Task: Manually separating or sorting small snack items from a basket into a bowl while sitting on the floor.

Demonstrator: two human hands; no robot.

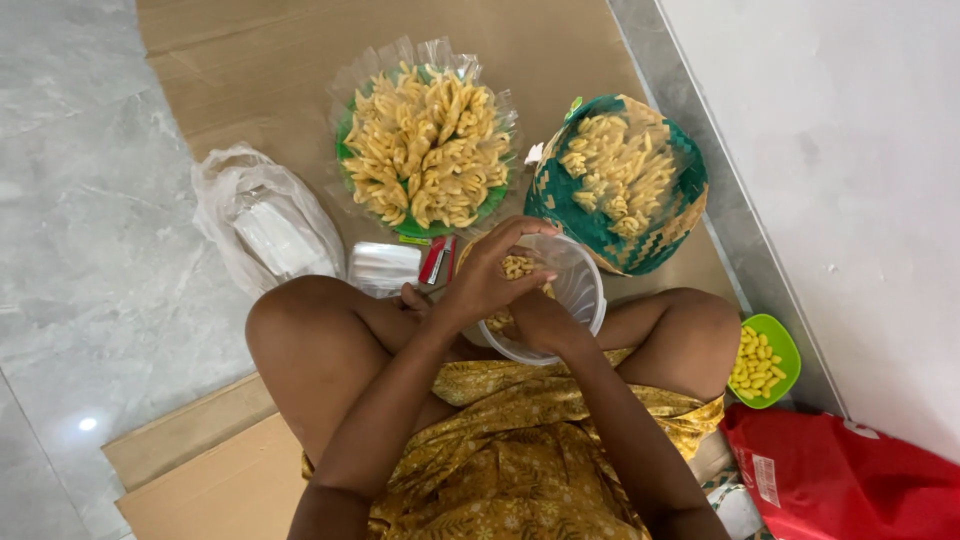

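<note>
Hands: left hand pinches ridged yellow snacks over a round clear plastic tub that the right hand grips.

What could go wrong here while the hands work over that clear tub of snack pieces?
1. The clear plastic tub rests on the lap, not the floor; a leg shift might tip it.
2. The left hand holds pieces above the rim, so some may drop outside.
3. The woven basket is tilted; its snacks could slide out.
</note>
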